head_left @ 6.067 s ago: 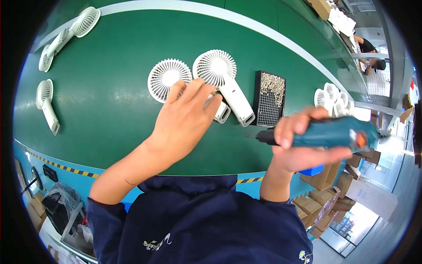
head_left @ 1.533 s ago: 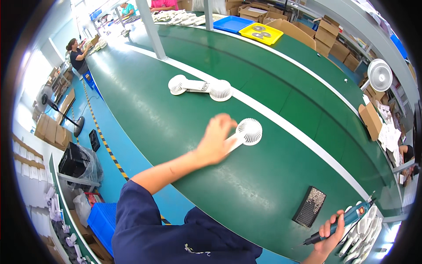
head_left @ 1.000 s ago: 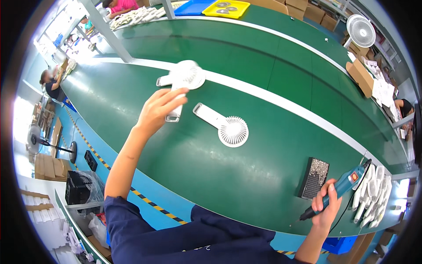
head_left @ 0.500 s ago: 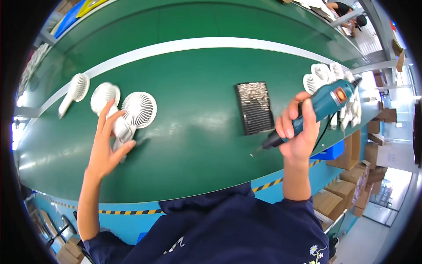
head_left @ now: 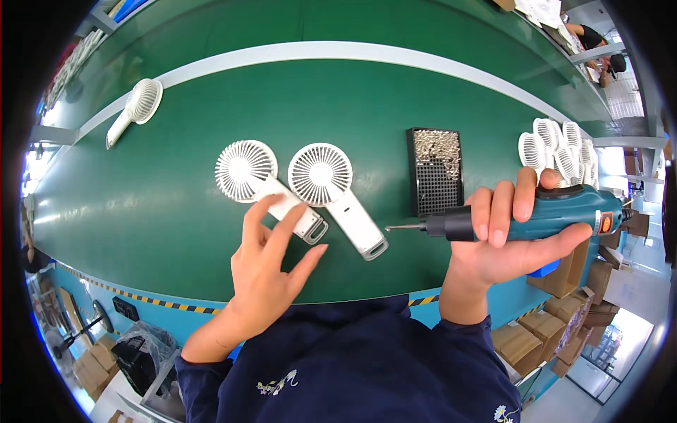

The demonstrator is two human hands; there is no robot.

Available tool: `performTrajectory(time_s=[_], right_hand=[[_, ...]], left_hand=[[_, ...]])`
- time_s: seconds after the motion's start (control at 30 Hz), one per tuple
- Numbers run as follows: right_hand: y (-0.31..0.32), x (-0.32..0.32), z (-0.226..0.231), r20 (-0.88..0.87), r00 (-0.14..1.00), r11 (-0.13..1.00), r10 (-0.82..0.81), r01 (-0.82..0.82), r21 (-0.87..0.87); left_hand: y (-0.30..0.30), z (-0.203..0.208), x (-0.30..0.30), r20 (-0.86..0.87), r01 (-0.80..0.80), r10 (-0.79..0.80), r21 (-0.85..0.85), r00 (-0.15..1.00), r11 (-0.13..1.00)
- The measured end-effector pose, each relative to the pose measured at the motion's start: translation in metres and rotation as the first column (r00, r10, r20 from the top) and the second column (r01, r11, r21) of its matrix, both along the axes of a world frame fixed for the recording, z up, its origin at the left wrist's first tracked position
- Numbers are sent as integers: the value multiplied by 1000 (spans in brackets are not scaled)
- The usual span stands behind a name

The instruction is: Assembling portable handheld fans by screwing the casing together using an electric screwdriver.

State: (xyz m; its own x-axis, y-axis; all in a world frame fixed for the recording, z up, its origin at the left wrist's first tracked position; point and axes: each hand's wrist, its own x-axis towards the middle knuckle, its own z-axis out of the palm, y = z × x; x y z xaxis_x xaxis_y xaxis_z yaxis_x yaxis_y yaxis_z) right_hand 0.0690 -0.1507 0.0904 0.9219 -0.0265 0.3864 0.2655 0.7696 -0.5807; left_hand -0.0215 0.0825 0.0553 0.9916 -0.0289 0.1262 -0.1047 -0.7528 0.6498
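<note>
My right hand is wrapped round a teal electric screwdriver with a black nose. Its thin bit points left, in the air beside a fan handle. Two white handheld fans lie side by side on the green table. My left hand has its fingers spread, fingertips at the handle of the left fan and thumb apart from it. The right fan lies with its handle slanting toward me, just left of the bit tip. A black tray of small metal screws sits farther right.
Another white fan lies at the far left. White fans are heaped at the right end of the table. A pale strip runs across the table behind. Cardboard boxes stand below right. Another person is at the upper right.
Both fans and my left hand have moved right, closer to the screw tray. The screwdriver has swung to nearly level, its bit now pointing left near the right fan.
</note>
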Motion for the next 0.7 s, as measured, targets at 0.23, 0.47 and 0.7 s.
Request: performTrajectory(time_s=[0.23, 0.47, 0.7], right_hand=[[19, -14, 3, 9, 987, 984, 159, -158, -86], [17, -17, 3, 34, 992, 989, 124, -121, -82], [18, -19, -5, -31, 989, 985, 146, -149, -93]], left_hand=[[-26, -16, 32, 251, 348, -273, -334, 929, 876], [-26, -27, 28, 102, 224, -200, -463, 974, 857], [-28, -26, 29, 97, 291, -277, -441, 956, 849]])
